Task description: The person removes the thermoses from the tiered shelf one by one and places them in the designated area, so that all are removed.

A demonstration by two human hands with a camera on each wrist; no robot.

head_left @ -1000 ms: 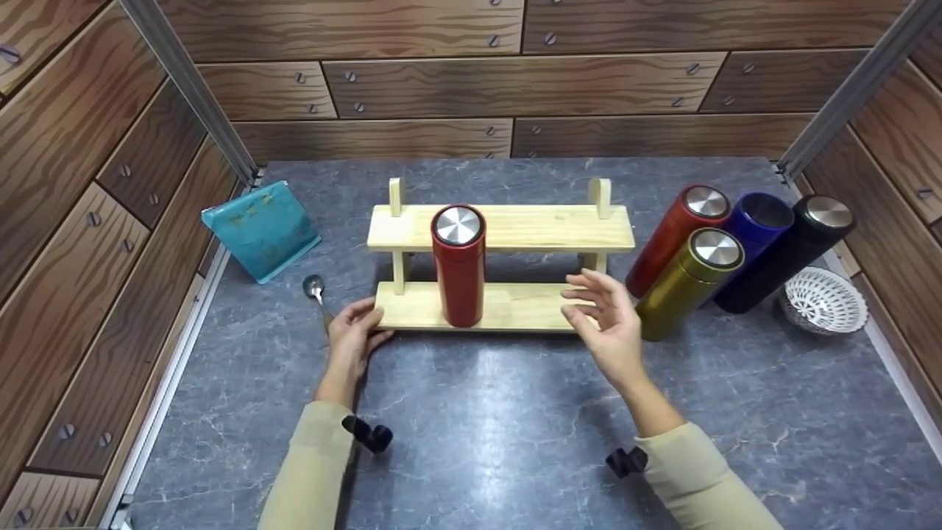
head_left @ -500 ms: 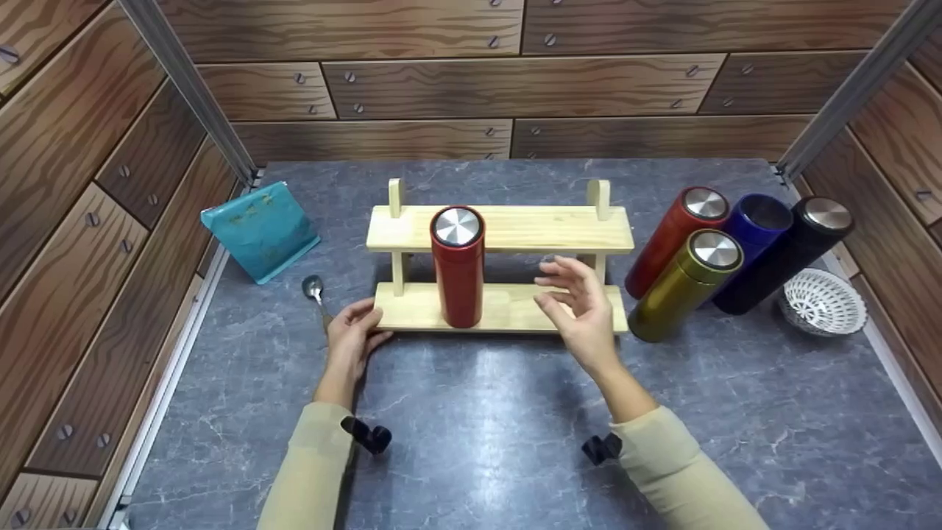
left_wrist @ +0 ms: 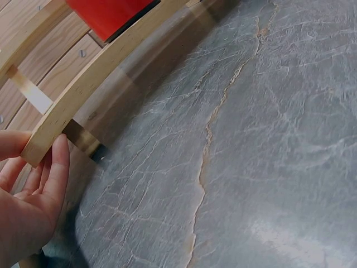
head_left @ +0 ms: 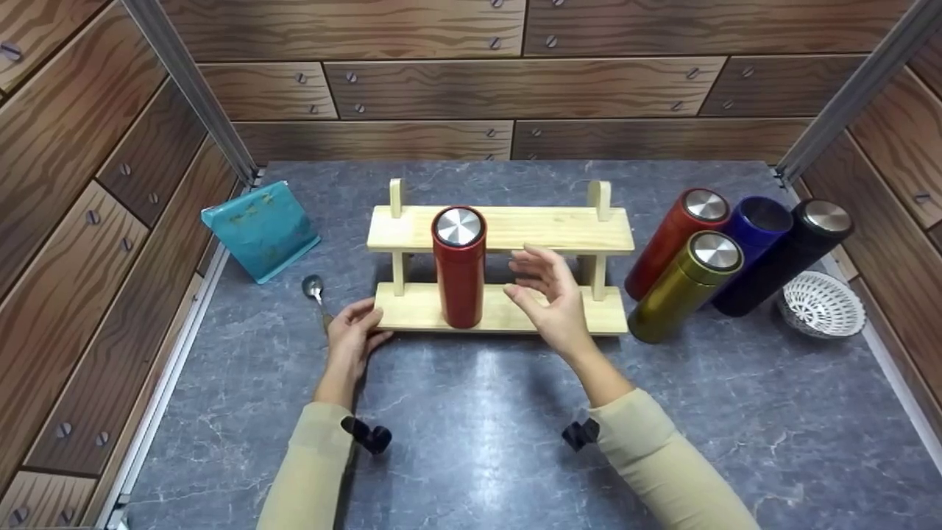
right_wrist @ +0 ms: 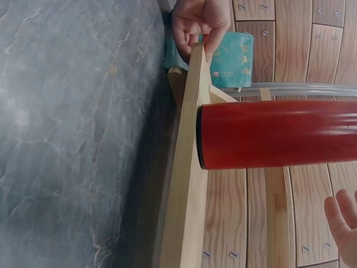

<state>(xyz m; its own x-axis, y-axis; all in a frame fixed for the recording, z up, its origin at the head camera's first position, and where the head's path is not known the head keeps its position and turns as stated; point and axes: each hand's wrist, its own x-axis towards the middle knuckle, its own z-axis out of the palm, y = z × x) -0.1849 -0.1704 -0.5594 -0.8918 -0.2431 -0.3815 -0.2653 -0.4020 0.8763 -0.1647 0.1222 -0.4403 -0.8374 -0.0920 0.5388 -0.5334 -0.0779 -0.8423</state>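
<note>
A red thermos flask (head_left: 461, 269) with a silver lid stands upright on the lower board of a two-tier wooden shelf rack (head_left: 574, 230). My left hand (head_left: 352, 338) pinches the left end of that lower board; in the left wrist view the thumb lies on top and the fingers (left_wrist: 58, 167) underneath. My right hand (head_left: 550, 300) hovers over the lower board, just right of the red flask, fingers loosely bent and holding nothing. In the right wrist view only some fingers (right_wrist: 340, 218) show at the edge, apart from the flask.
To the right stand another red flask (head_left: 673, 239), a gold flask (head_left: 681, 294), a blue one (head_left: 754, 228) and a black one (head_left: 773, 269), close together, beside a white woven basket (head_left: 846, 331). A teal pouch (head_left: 266, 232) and a spoon (head_left: 313, 287) are at the left.
My right hand has moved left, from beside the gold flask to near the red flask on the shelf rack. The left hand has stayed at the board's end.
</note>
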